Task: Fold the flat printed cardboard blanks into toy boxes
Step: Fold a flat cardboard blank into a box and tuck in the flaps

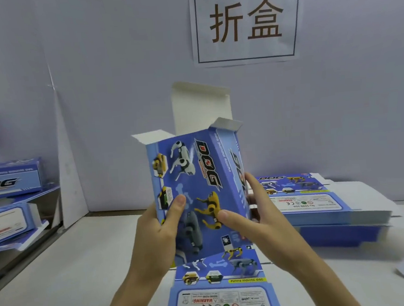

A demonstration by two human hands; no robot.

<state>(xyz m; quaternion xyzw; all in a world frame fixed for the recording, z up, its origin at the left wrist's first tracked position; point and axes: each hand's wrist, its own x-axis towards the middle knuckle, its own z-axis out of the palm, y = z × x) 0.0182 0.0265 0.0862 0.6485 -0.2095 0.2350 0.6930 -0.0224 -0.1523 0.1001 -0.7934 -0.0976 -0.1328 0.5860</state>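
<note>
In the centre of the frame a blue printed box stands upright in the air, opened into a tube, its white top flaps loose and raised. The left hand grips its lower left edge, thumb pressed on the front face. The right hand pinches the right side, thumb on the front, fingers along the side panel. A flat blank lies on the table at lower centre; a stack of blanks sits at right, folded boxes at left
</note>
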